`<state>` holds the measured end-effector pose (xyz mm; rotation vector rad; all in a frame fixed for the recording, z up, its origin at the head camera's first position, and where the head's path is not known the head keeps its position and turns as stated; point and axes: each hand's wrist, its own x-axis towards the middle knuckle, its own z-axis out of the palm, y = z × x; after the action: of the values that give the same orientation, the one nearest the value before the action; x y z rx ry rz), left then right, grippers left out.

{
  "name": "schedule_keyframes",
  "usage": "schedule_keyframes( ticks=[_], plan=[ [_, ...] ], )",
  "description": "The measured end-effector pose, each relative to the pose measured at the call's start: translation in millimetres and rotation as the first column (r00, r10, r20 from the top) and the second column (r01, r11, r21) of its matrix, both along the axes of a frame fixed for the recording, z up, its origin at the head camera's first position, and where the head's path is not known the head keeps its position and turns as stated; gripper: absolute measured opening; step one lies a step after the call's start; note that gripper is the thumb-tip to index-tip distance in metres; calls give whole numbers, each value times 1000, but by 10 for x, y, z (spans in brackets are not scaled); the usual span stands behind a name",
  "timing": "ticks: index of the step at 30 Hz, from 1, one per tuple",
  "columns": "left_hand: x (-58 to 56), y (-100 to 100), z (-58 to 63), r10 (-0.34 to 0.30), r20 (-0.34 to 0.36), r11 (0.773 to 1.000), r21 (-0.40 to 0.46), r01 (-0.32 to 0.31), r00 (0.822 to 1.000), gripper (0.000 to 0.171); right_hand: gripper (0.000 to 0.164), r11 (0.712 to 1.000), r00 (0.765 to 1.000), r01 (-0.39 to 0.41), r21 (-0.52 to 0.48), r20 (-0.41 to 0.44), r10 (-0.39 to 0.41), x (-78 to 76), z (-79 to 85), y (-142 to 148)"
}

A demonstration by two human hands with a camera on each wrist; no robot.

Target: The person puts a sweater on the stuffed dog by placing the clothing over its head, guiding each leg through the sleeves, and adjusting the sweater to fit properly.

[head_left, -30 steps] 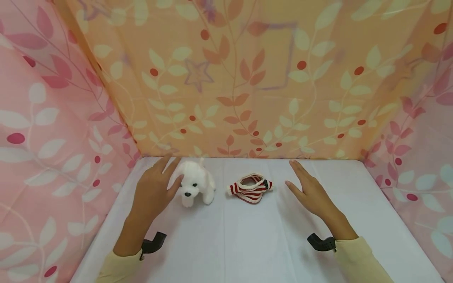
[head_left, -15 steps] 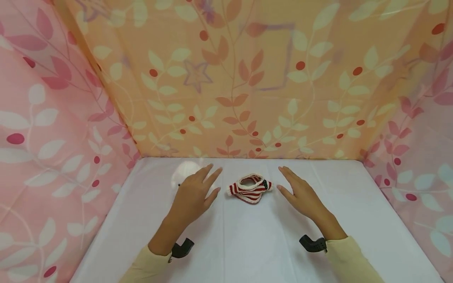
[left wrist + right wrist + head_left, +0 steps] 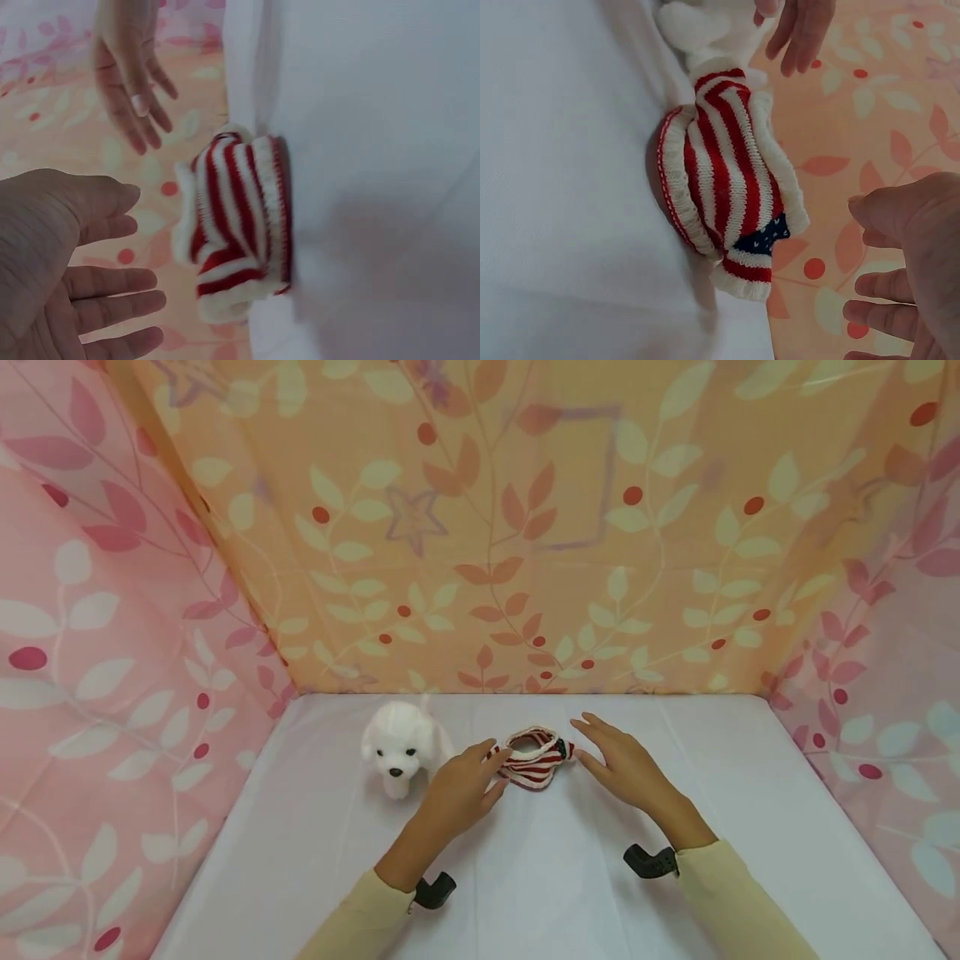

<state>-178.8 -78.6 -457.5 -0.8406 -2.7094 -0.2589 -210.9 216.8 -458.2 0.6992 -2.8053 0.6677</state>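
A small knitted sweater [image 3: 532,770] with red and white stripes lies on the white table. In the right wrist view the sweater [image 3: 731,165] shows a navy patch and short sleeves. My left hand [image 3: 463,789] hovers at its left side with fingers extended, and in the left wrist view the hand [image 3: 82,262] is apart from the knit. On the other side, my right hand [image 3: 626,768] is held near the right sleeve, fingers straight and holding nothing. A white plush dog [image 3: 401,745] stands to the left, its lower right part hidden behind my left hand.
The white-covered table [image 3: 540,893] ends at an orange leaf-patterned cloth [image 3: 495,527] at the back. Pink patterned cloths [image 3: 112,693] hang along both sides. A black device [image 3: 437,891] is worn at each wrist.
My left hand has moved right, from in front of the plush dog to the sweater's left side. My right hand has come left toward the right sleeve. Sweater and dog have not moved.
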Motion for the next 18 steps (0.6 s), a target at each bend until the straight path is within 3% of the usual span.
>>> schedule_keyframes(
  ticks=[4, 9, 18],
  plan=[
    [-91, 106, -141, 1, 31, 1000, 22, -2, 1000, 42, 54, 1000, 1000, 13, 16, 17, -13, -38, -36, -13],
    [-155, 134, -272, 41, 13, 997, 59, -42, 999, 42, 52, 999, 997, 11, 36, 73, -13, -111, -125, -71],
    [-302, 148, -341, 65, -24, 996, 61, -64, 998, 40, 50, 999, 996, -3, 36, 94, 0, -241, -225, -231]
  ],
)
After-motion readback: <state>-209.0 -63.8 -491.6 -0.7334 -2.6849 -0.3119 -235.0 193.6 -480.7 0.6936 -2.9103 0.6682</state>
